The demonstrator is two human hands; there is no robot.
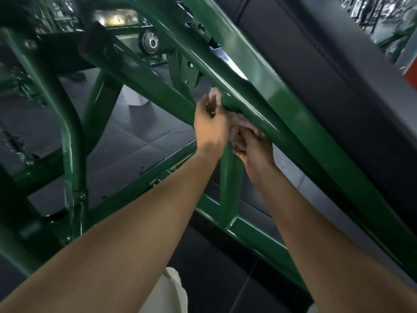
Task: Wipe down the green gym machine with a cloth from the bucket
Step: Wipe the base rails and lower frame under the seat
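Now, left hand (pixel 211 125), right hand (pixel 253 150), cloth (pixel 240 122), bucket (pixel 135 97)

We see the cloth (pixel 240 123) only as pale tufts above the left hand (pixel 211 125) and between it and the right hand (pixel 252 150). The rest lies hidden under curled fingers and behind the green tube (pixel 270 129). The white bucket (pixel 135 98), far left, is half covered by a frame strut. The black pad (pixel 327 64) runs off the right edge. The far-right background is too blurred for us to read.
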